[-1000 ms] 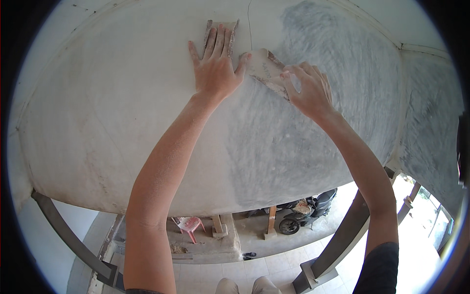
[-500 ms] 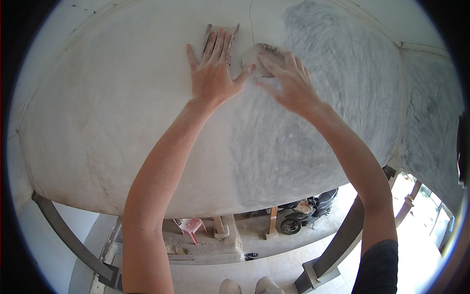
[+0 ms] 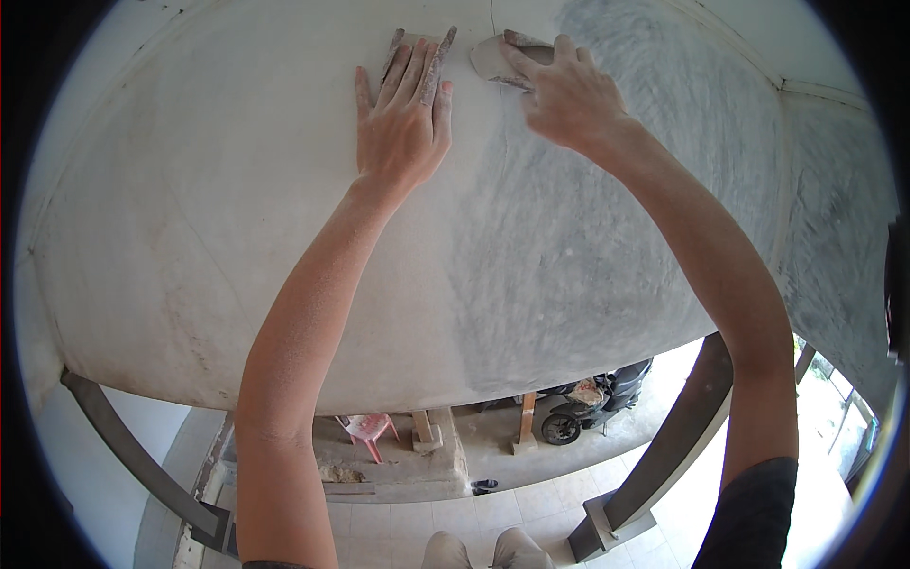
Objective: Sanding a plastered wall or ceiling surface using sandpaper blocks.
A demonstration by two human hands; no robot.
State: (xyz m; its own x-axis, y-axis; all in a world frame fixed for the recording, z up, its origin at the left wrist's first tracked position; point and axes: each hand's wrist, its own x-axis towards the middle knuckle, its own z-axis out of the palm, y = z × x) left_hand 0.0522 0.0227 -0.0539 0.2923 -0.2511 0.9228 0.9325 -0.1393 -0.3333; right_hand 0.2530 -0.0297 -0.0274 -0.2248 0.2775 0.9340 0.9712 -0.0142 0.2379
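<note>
Hands well apart on a plastered wall [image 3: 313, 237], each with a worn sheet. Left hand [image 3: 403, 123]: open and flat, fingers laid upward over the left sheet [image 3: 438, 64], thumb near the index finger. Right hand [image 3: 573, 104]: set over one end of the right sheet [image 3: 491, 62]; whether it grips this sheet or merely presses it cannot be told. Left sheet: dusty, its two side edges curled into rough brownish rolls. Right sheet: pale and rounded at its free left end, with dark, speckled curled edges, lying across the line of a thin crack [image 3: 492, 17]. Left arm [image 3: 294, 351]: raised, bent at the elbow, forearm powdered with dust. Right arm [image 3: 711, 247]: raised and bent, forearm slanting inward to the upper left, a dark sleeve [image 3: 754, 507] at its lower end. Wall surface: whitish at left, grey and streaked at right. Below its lower edge: a red chair [image 3: 370, 429], a dark motorcycle [image 3: 597, 403] and a tiled floor [image 3: 531, 507].
</note>
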